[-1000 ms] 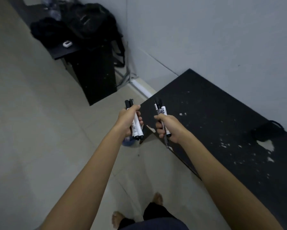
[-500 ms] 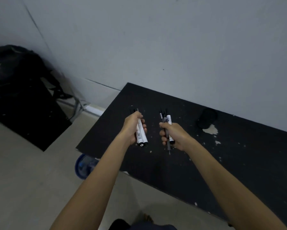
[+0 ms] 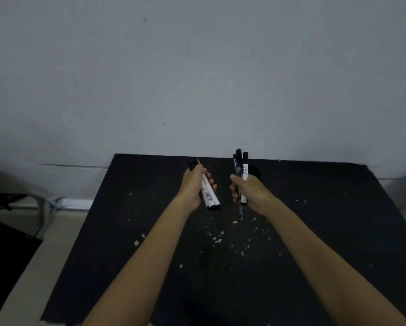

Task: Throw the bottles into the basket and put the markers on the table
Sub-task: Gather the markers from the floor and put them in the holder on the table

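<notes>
Both of my hands are held out over the black table (image 3: 326,231), above its far middle. My left hand (image 3: 193,188) is shut on a pair of white markers with black caps (image 3: 210,196), which slant down to the right. My right hand (image 3: 250,192) grips a bunch of markers and thin pens (image 3: 242,171) that stand almost upright, with one pen tip poking out below the fist. No bottle or basket is in view.
The table top is scattered with small white flecks and stands against a plain grey wall (image 3: 197,78). A small dark object (image 3: 254,172) sits behind my right hand. Dark furniture (image 3: 2,255) and a metal frame (image 3: 42,208) stand on the floor at left.
My view has swung to the right, from the floor and bags to face the table squarely. Both hands, still gripping the markers, are now over the table's middle.
</notes>
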A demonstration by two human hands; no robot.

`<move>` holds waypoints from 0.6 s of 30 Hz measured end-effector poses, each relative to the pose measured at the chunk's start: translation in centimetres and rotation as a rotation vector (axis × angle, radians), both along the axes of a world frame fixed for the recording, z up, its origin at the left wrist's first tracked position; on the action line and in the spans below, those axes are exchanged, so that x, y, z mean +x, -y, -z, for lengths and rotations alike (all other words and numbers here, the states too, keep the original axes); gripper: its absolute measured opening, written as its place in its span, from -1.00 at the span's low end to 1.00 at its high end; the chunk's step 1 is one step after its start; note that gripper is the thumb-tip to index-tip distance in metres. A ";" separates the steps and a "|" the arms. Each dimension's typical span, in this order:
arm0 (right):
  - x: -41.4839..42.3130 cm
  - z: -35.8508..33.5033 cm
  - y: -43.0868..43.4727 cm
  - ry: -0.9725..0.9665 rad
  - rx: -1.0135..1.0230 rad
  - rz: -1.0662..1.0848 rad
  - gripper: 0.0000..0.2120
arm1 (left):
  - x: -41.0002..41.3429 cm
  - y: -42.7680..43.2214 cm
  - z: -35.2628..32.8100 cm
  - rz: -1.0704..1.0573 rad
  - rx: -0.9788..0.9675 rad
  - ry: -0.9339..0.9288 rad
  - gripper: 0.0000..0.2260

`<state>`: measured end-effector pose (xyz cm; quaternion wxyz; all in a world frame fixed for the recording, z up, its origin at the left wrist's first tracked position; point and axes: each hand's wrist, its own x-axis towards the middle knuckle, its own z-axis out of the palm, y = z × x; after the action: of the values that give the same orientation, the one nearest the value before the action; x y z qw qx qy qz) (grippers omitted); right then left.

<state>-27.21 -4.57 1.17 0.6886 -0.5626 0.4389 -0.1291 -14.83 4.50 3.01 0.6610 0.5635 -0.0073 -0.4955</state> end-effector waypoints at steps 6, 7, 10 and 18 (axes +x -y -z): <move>-0.4 1.0 6.4 0.032 0.033 0.188 -0.82 | 0.8 7.6 1.1 0.022 -0.014 -0.025 -0.91; -0.5 1.3 7.5 0.032 0.041 0.209 -0.82 | 0.9 8.8 1.6 0.011 -0.015 -0.025 -0.91; -1.0 2.4 10.7 0.026 0.043 0.241 -0.82 | 0.9 12.5 3.2 -0.038 -0.004 0.023 -0.95; -1.5 7.1 16.5 0.024 0.026 0.309 -0.80 | -0.4 20.2 9.2 -0.080 0.000 0.197 -0.75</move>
<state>-28.67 -21.11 -5.89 0.6730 -0.4777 0.5137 -0.2346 -15.23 -15.73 -6.14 0.6764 0.6092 -0.0497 -0.4109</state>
